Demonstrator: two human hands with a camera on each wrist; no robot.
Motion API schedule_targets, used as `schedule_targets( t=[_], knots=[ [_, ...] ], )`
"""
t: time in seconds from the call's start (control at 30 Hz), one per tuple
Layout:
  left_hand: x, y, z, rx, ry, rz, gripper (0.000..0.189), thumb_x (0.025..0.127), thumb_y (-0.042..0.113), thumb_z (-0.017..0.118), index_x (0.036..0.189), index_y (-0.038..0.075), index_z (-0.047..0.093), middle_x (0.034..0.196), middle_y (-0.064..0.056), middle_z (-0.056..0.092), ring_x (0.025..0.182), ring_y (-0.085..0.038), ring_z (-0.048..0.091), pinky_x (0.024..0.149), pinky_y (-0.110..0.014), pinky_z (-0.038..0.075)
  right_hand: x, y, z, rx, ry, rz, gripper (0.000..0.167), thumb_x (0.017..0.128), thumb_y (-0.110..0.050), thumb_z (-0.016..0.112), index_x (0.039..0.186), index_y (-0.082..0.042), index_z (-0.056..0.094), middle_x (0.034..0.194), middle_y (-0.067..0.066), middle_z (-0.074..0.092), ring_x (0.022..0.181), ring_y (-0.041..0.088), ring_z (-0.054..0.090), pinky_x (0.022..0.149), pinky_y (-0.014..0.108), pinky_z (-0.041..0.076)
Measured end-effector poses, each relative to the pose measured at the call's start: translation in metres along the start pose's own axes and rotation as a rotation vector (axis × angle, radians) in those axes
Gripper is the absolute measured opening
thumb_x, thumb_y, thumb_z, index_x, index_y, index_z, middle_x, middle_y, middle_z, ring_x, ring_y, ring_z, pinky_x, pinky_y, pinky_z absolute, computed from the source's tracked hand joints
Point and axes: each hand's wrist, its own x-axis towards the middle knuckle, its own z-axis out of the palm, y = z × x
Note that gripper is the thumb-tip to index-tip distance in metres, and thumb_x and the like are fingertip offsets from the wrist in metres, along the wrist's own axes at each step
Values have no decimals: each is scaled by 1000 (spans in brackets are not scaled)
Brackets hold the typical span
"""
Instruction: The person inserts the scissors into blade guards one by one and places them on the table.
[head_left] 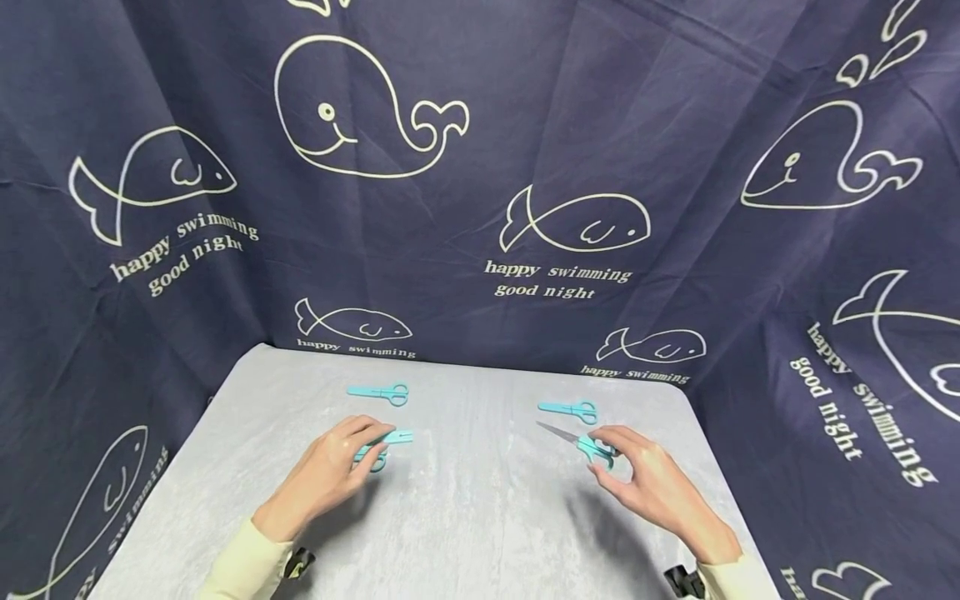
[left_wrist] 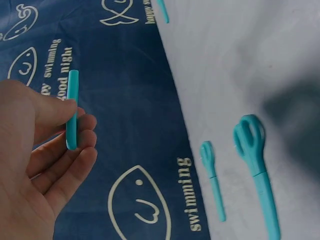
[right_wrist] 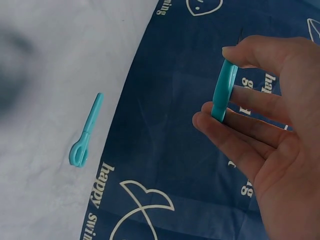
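Note:
My left hand (head_left: 322,471) pinches a turquoise blade cover (head_left: 399,436) between thumb and fingers, held above the table; the left wrist view shows the cover (left_wrist: 73,86) edge-on. A pair of turquoise scissors (head_left: 372,459) lies on the table, partly hidden by that hand. On the other side, my right hand (head_left: 648,475) grips turquoise scissors (head_left: 592,451) by the handles. Their bare grey blades (head_left: 557,431) point left, toward the cover. In the right wrist view the handle (right_wrist: 225,90) is seen from the side, between thumb and fingers.
Covered turquoise scissors lie on the grey-white table (head_left: 480,500): one pair (head_left: 381,393) at the back left, another pair (head_left: 570,410) at the back right. A dark blue curtain (head_left: 480,150) with white whale and fish drawings stands close around the table.

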Motion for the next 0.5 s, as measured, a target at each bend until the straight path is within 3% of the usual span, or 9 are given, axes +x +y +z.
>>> schedule_targets(
  t=[0.2,0.5],
  knots=[
    [9,3,-12,-4,15,31,30,88,6,83,117,10,79,112,1,74,99,-18,72,79,-41,63,5,-6,-2,-6,-17,-5,42,83,-15,89,123,-14,75,122,-3,74,95,18,73,79,42,62],
    [20,5,-21,-9,-17,44,31,88,8,84,119,10,79,112,0,73,101,-20,73,83,-42,63,16,-15,-5,-27,-30,-27,45,83,-19,89,126,-13,75,124,3,74,101,20,74,82,46,63]
  ],
)
